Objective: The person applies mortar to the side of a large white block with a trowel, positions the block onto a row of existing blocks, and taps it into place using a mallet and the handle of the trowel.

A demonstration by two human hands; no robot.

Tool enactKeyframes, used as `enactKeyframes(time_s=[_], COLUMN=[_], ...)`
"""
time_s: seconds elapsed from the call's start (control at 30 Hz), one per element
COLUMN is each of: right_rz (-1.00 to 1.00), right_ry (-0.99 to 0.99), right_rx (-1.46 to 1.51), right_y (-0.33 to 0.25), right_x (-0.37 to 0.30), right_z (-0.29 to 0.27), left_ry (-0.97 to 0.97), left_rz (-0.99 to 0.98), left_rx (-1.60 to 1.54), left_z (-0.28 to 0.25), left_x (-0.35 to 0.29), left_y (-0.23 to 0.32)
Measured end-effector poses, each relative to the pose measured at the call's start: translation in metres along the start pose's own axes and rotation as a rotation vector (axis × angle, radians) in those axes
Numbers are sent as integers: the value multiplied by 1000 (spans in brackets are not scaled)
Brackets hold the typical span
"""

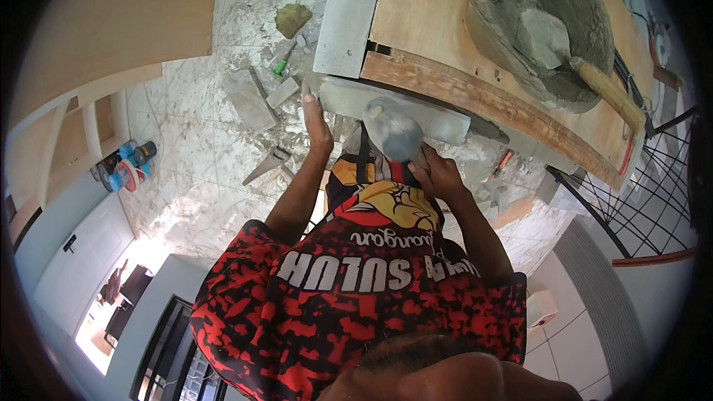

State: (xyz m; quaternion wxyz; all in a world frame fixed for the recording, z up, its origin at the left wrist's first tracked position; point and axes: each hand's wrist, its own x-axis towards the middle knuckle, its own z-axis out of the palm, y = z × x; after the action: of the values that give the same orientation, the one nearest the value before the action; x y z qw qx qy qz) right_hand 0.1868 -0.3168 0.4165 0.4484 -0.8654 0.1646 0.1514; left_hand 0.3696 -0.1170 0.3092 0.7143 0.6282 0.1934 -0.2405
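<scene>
Wears a red-and-black shirt [245, 304] nearest the camera. Has the right hand [438, 176] curled round a grey-headed mallet [394, 130], positioned over a long grey slab [447, 125]. Holds the left hand [318, 125] upright near the slab's end; cannot tell whether gripping anything. Has a mortar-coated bucket [594, 22] beyond, on plywood [416, 15].

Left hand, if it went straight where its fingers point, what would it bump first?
Maybe the small grey piece, just before the yellowish-green lump on the floor. The left hand seems higher, so it might pass over both.
</scene>
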Motion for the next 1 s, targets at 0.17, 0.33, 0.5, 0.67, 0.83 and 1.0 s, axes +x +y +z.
enactKeyframes(time_s=[0.17, 0.33, 0.5, 0.67, 0.83, 1.0], right_rz=[-63, 168, 74, 319, 464, 350], right_ry=[-59, -226, 290, 1069, 978, 861], right_rx=[-86, -49, 76, -227, -620, -734], right_y=[-7, -17, -7, 52, 95, 128], right_x=[0, 7, -71, -127, -129, -82], right_z=[1, -12, -35, -81, -207, -284], left_ry=[-193, -136, -282, -339, -226, -100], left_rz=[53, 86, 61, 76, 173, 127], left_rx=[389, 478, 364, 322, 445, 462], left_z=[-8, -35, -16, -10, 2, 4], left_x=[26, 43, 46, 46, 44, 43], left_y=[13, -20, 9, 22, 17, 22])
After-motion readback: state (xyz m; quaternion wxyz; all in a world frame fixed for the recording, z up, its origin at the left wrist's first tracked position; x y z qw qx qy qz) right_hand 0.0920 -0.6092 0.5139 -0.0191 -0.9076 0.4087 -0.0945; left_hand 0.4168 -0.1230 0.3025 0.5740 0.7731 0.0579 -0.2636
